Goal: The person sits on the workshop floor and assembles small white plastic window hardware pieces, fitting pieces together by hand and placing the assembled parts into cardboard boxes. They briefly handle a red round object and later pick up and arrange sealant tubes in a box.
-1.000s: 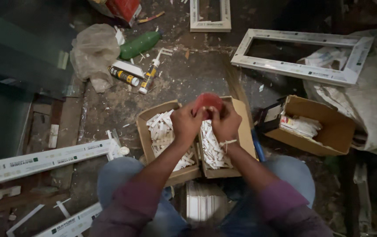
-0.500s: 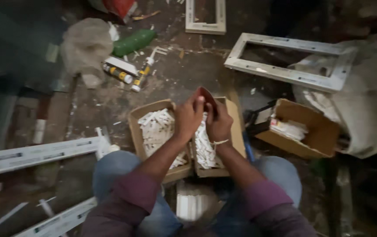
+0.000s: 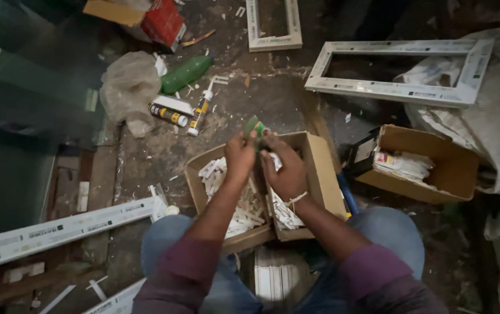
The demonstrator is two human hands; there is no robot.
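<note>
Together, the left hand (image 3: 239,156) and right hand (image 3: 285,171) pinch a small green-and-red object (image 3: 254,126) with closed fingers above the open cardboard box of white plastic pieces (image 3: 319,168), likely so anything dropped lands inside.

Bare floor (image 3: 250,99) lies open beyond the cardboard box (image 3: 319,174); sealant tubes (image 3: 186,113) crowd its left, a second box (image 3: 430,166) its right.

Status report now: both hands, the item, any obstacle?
Left hand and right hand together, fingers pinching a small green piece. Held above the open cardboard box of white strips. Nothing between hands and box.
</note>
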